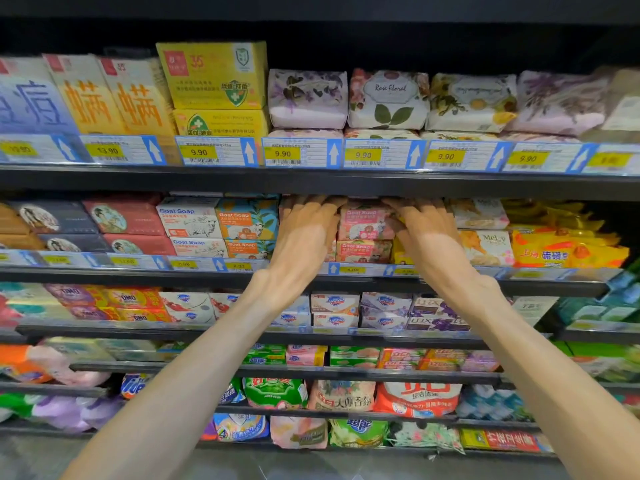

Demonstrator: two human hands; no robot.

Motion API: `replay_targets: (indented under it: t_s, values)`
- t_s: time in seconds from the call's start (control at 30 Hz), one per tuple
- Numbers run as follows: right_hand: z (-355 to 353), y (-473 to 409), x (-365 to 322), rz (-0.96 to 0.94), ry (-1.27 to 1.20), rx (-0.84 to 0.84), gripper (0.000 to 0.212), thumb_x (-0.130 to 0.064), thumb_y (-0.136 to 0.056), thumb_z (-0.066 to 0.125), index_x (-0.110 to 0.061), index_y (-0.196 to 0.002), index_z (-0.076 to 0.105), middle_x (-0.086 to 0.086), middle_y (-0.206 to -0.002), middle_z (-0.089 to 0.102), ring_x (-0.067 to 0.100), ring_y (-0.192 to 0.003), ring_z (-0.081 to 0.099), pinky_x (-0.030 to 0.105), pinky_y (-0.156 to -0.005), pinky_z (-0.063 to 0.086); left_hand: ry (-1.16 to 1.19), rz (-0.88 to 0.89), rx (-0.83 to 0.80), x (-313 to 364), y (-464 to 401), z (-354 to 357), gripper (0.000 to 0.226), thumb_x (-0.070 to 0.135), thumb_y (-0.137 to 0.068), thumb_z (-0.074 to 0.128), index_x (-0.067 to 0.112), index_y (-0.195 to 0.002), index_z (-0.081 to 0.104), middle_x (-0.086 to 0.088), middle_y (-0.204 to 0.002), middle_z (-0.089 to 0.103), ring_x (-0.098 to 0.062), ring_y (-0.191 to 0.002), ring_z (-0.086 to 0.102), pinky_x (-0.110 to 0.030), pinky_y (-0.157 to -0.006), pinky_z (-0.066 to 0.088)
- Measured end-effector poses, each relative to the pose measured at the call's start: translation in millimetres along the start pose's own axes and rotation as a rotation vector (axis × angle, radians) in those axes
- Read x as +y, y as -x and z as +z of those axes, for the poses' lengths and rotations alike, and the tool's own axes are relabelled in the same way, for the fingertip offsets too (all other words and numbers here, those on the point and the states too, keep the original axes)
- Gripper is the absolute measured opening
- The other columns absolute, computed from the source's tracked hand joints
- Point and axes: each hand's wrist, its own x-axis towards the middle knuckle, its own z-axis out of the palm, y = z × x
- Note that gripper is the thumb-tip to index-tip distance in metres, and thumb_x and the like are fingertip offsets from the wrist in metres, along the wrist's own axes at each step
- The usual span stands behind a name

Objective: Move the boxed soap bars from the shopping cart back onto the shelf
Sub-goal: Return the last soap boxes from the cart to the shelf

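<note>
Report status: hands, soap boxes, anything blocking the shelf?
Left hand and right hand flank the pink Goat Soap stack on the second shelf. Fingertips hidden; grip unclear. Orange Goat Soap boxes crowd the left.

dark tiered shelving (311, 181) | yellow price tags (199, 152) | grey floor (311, 465)

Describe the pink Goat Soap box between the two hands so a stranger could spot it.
Find the second shelf from the top, under the yellow price tags. Between the left hand and right hand sits the pink Goat Soap box, atop another. Its neighbours leftward are orange and white.
</note>
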Motion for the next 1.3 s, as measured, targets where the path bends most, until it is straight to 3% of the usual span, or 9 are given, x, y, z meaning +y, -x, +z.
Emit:
replay_targets:
  t_s: [0.17, 0.27, 0.33, 0.6, 0.8, 0.9, 1.0, 1.07, 1.3]
  values:
    - [-1, -1, -1, -0.033, 0.027, 0.068, 0.019, -0.015, -0.089, 0.064, 0.001, -0.092, 0.072, 0.027, -0.082, 0.066, 0.046, -0.068, 0.056, 0.040, -0.058, 0.045, -0.003, 0.006, 0.001, -2, 1, 4, 0.025, 0.016, -0.096, 0.051, 0.011, -0.112, 0.069, -0.010, -0.108, 0.068, -0.039, -0.092, 0.060, -0.049, -0.080, 0.047]
    - [-1, 0, -2, -0.030, 0.045, 0.075, 0.018, -0.016, -0.087, 0.070, 0.001, -0.088, 0.071, 0.025, -0.077, 0.064, 0.043, -0.064, 0.055, 0.039, -0.056, 0.043, 0.006, -0.022, 0.010, -2, 5, 6, 0.024, 0.026, -0.099, 0.051, 0.010, -0.102, 0.069, -0.011, -0.098, 0.066, -0.036, -0.083, 0.058, -0.046, -0.076, 0.046]
    - [0, 1, -2, -0.038, 0.047, 0.081, 0.018, -0.016, -0.087, 0.070, 0.002, -0.088, 0.070, 0.024, -0.077, 0.064, 0.042, -0.063, 0.054, 0.040, -0.056, 0.042, 0.009, -0.019, 0.020, -3, 5, 7, 0.023, 0.024, -0.100, 0.054, 0.010, -0.110, 0.069, -0.011, -0.103, 0.067, -0.036, -0.085, 0.059, -0.046, -0.076, 0.046]
    - [-3, 11, -8, -0.041, 0.035, 0.104, 0.033, -0.026, -0.094, 0.062, -0.008, -0.122, 0.064, 0.018, -0.106, 0.063, 0.039, -0.093, 0.054, 0.045, -0.075, 0.048, -0.066, -0.023, 0.014, -11, 10, -9, 0.037, 0.012, -0.094, 0.055, 0.014, -0.130, 0.060, -0.007, -0.120, 0.064, -0.029, -0.108, 0.054, -0.042, -0.098, 0.040]
    - [-2, -1, -44, -0.107, -0.025, 0.052, 0.032, -0.022, -0.094, 0.061, -0.010, -0.124, 0.064, 0.014, -0.113, 0.065, 0.037, -0.102, 0.058, 0.043, -0.088, 0.047, -0.285, -0.036, 0.027, -39, 20, -24, 0.027, 0.006, -0.087, 0.063, 0.008, -0.114, 0.065, -0.013, -0.111, 0.065, -0.034, -0.100, 0.056, -0.051, -0.097, 0.040]
    - [-1, -15, -64, -0.140, -0.032, -0.047, 0.029, -0.024, -0.094, 0.063, -0.010, -0.120, 0.066, 0.016, -0.108, 0.069, 0.042, -0.098, 0.063, 0.048, -0.089, 0.050, -0.316, -0.030, 0.030, -45, 19, -23, 0.022, 0.006, -0.085, 0.066, 0.008, -0.108, 0.066, -0.013, -0.106, 0.066, -0.035, -0.096, 0.059, -0.054, -0.099, 0.041]
    - [-1, -33, -81, -0.120, -0.028, -0.261, 0.035, -0.036, -0.100, 0.052, -0.022, -0.131, 0.060, 0.009, -0.126, 0.064, 0.037, -0.117, 0.058, 0.047, -0.101, 0.046, -0.320, -0.034, 0.024, -48, 17, -22, 0.024, 0.007, -0.086, 0.068, 0.011, -0.109, 0.067, -0.010, -0.109, 0.067, -0.034, -0.100, 0.061, -0.054, -0.106, 0.037]
    - [1, -40, -85, -0.083, -0.014, -0.354, 0.037, -0.039, -0.102, 0.046, -0.027, -0.135, 0.056, 0.006, -0.132, 0.060, 0.033, -0.121, 0.054, 0.043, -0.101, 0.045, -0.319, -0.036, 0.027, -49, 17, -22, 0.023, 0.007, -0.087, 0.069, 0.011, -0.109, 0.069, -0.009, -0.109, 0.068, -0.034, -0.100, 0.061, -0.053, -0.110, 0.033]
    - [3, -42, -83, -0.084, -0.049, -0.323, 0.039, -0.037, -0.102, 0.048, -0.030, -0.141, 0.050, 0.007, -0.136, 0.059, 0.033, -0.123, 0.055, 0.040, -0.098, 0.048, -0.277, -0.044, 0.045, -46, 17, -26, 0.033, 0.006, -0.085, 0.072, 0.015, -0.117, 0.069, -0.007, -0.113, 0.069, -0.032, -0.106, 0.061, -0.050, -0.111, 0.033]
